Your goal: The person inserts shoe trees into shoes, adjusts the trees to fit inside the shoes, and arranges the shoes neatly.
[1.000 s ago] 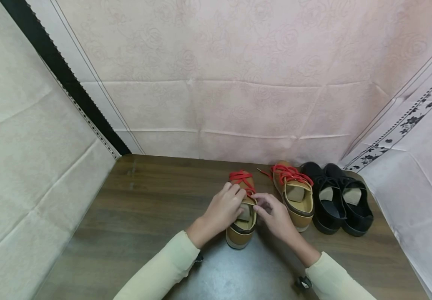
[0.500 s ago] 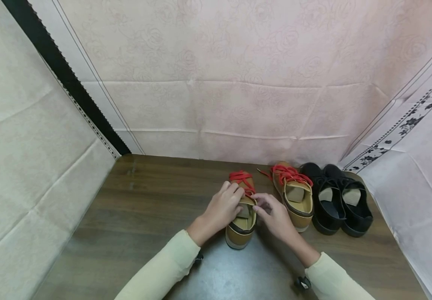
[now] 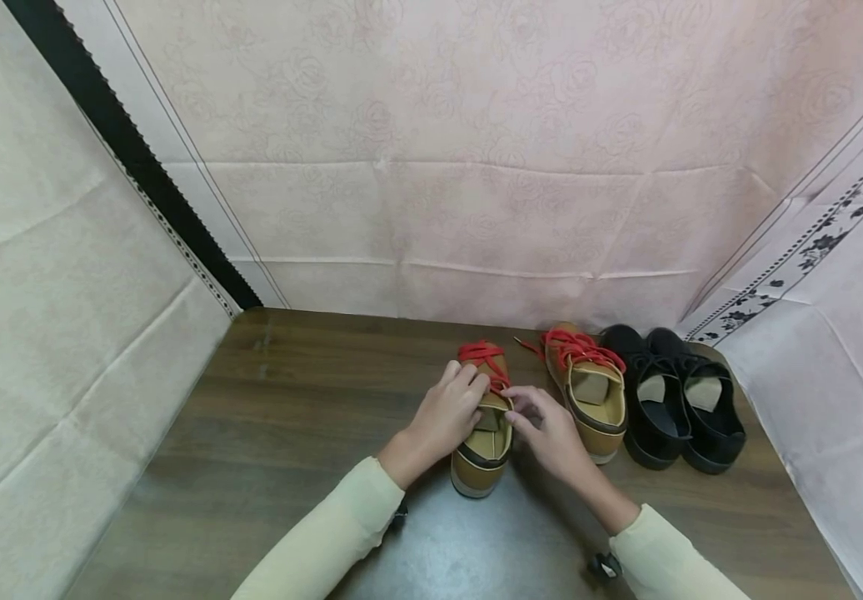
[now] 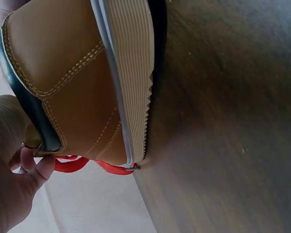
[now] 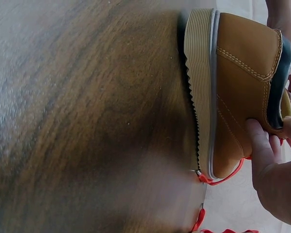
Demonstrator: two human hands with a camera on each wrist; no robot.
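Note:
A tan lace-up shoe (image 3: pixel 474 479) with red laces (image 3: pixel 481 353) stands on the wooden surface, toe pointing away from me. My left hand (image 3: pixel 442 417) bends over its left side, the thumb and fingertips pinching the shoe's upper edge by the top of the lacing. From the right, my right hand (image 3: pixel 551 433) pinches the opposite edge, its thumb at the opening and a finger against the outside. The left wrist view shows the stitched tan side (image 4: pixel 72 92) and ridged sole (image 4: pixel 131 68). In the right wrist view, a red lace (image 5: pixel 228 177) hangs by the toe. Fingers partly hide the lacing.
Its matching tan shoe (image 3: pixel 602 429), red laces loose, stands to the right. Farther right is a pair of black lace-up shoes (image 3: pixel 652 446) (image 3: pixel 716 450). Pale patterned cloth (image 3: pixel 431 217) hangs behind the wooden tabletop (image 3: pixel 251 467) and along both sides.
My left hand and sleeve have shifted very slightly right, and less of the pale piece inside the shoe shows. The right hand and the other shoes look the same.

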